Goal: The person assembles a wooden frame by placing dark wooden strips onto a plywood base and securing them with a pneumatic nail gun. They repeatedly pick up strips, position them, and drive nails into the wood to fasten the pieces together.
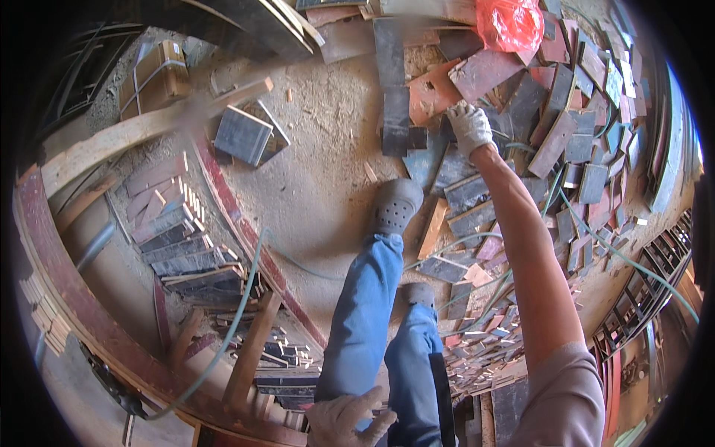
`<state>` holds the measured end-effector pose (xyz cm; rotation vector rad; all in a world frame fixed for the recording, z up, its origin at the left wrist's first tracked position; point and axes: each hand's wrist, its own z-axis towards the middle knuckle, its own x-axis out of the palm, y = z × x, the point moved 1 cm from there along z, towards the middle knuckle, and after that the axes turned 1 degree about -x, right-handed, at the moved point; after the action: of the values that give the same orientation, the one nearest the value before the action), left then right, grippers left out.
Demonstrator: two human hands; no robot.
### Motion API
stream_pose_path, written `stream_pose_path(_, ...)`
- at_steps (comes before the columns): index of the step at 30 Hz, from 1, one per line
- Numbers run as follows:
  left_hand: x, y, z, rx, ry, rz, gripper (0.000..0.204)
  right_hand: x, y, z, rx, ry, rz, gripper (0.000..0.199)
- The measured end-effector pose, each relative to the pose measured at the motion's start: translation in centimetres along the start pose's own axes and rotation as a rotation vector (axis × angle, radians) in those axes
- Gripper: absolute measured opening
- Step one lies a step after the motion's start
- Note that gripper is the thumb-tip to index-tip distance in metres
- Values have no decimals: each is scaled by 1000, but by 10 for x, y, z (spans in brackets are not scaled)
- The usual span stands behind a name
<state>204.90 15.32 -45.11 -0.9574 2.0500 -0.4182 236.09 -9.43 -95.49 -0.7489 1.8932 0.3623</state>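
My right hand [470, 130], in a pale work glove, reaches forward with its fingers curled at the near right edge of a reddish board [432, 91]. The grip itself is partly hidden by the glove. A longer maroon board [485, 73] lies just beyond, and a dark narrow board [395, 118] lies to the left. My left hand [348, 419], gloved too, hangs low by my left thigh with its fingers spread and nothing in them.
Loose board offcuts [562, 141] cover the ground on the right. A green hose [577, 216] winds over them. A red plastic bag [510, 26] lies at the top. Stacked offcuts [194, 253] stand left of a red beam [238, 216]. A carton [156, 78] sits far left.
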Motion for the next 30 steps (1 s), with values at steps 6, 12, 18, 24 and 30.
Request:
stream_pose_path(6,27,-1,-25,12,-18,-232,40,-95,5,-116,381,-31,281,60)
stream_pose_path(12,75,1,-85,-31,-112,-435,86,-297,76,-340,217,196,1270,69)
stream_pose_path(18,66,-72,-248,-291,176,-1422,74,-507,205,-513,131,248,1314,57)
stream_pose_path(24,33,-36,-446,-331,-421,-1232,70,-572,334,-599,-87,300,1198,57)
stream_pose_path(30,10,47,-643,-826,-1026,-470,81,-666,512,-632,-353,286,1098,77)
